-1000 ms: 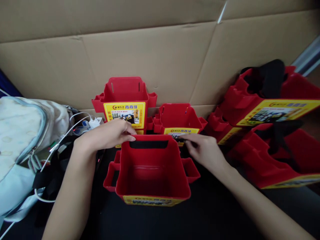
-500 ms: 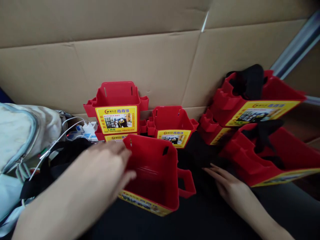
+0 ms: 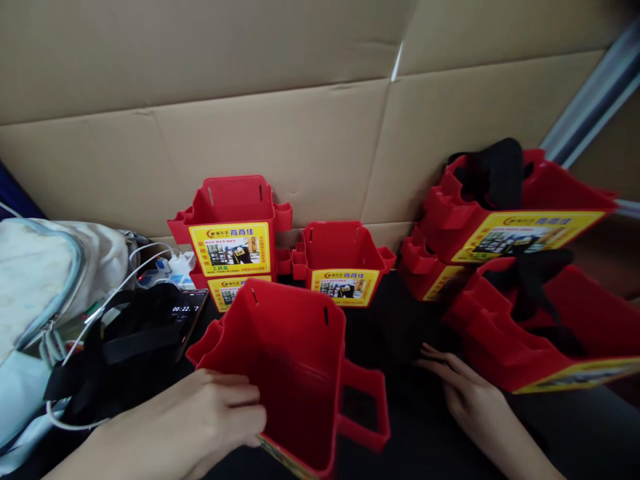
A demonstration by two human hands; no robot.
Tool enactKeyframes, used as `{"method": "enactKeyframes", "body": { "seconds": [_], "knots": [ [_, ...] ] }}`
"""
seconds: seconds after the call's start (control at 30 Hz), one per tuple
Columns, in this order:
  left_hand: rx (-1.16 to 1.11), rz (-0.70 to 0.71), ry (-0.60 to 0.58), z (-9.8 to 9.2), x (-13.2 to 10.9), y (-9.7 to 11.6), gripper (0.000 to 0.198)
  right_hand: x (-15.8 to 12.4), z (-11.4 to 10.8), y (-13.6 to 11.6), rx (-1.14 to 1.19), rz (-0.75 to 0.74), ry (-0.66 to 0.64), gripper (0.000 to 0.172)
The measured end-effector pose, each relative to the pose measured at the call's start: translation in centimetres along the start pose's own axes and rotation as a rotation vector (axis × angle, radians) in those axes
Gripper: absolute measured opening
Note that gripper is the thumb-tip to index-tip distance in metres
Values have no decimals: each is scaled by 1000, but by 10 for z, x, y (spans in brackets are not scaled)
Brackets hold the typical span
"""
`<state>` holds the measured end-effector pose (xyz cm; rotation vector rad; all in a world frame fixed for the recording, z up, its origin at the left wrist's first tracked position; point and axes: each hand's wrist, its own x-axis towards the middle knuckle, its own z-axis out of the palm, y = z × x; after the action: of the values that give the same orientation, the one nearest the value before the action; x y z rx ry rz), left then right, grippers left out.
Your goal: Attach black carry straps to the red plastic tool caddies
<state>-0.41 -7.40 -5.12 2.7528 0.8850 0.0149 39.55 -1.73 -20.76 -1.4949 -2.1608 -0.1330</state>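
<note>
My left hand (image 3: 220, 417) is closed over the near left wall of a red plastic tool box (image 3: 300, 333), fingers inside the rim. The box is tilted, its mouth facing me and a square loop sticking out on its right. Two slots show in its back wall. To the right, my right hand (image 3: 465, 387) lies low on the black surface with its fingers stretched out, close to a red box with a black strap (image 3: 540, 293) on it. Dark material around those fingertips is hard to make out.
Behind stand two stacked red boxes (image 3: 230, 200) with yellow labels and a single red box (image 3: 345, 250). More boxes (image 3: 545, 190) are stacked at right. On the left are a pale bag (image 3: 40, 280), black straps (image 3: 140, 347), a phone (image 3: 193, 323) and a white cable (image 3: 107, 300). Cardboard (image 3: 270, 147) rises behind.
The held box has turned and come slightly nearer, showing its left side pocket. My left hand has moved down with it, uncovering the phone. My right hand has barely moved.
</note>
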Motion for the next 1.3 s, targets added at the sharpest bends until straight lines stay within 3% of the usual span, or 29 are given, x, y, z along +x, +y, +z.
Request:
{"method": "enactKeyframes", "body": {
  "seconds": [0.13, 0.3, 0.47, 0.6, 0.7, 0.8, 0.9, 1.0, 1.13, 1.23, 1.3],
  "knots": [
    [42, 94, 132, -40, 20, 17, 17, 3, -3, -23, 42, -6, -110, 38],
    [96, 333, 439, -100, 100, 13, 14, 5, -16, -54, 57, -117, -268, 42],
    [273, 223, 386, -123, 182, -14, 11, 6, -24, -64, 77, -122, -362, 43],
    [354, 42, 255, -119, 210, -35, 16, 6, -25, -63, 77, -124, -368, 43],
    [382, -51, 276, -115, 215, -41, 25, 5, -26, -61, 49, -178, -339, 44],
    [388, -109, 303, -110, 214, -40, 32, 4, -24, -59, -78, -204, -188, 53],
    [422, -130, 357, -102, 212, -37, 36, 3, -17, -55, -222, -69, -65, 58],
    [485, -117, 437, -94, 212, -38, 44, 3, -10, -50, -233, 25, -151, 59],
    [530, -100, 521, -85, 213, -40, 58, 4, -6, -45, -143, -32, -253, 57],
    [497, -39, 612, -62, 201, -30, 57, 4, -5, -46, -20, -75, -265, 51],
    [380, 71, 577, -28, 184, -18, 56, 6, -2, -50, 59, -92, -265, 49]
  ]
}}
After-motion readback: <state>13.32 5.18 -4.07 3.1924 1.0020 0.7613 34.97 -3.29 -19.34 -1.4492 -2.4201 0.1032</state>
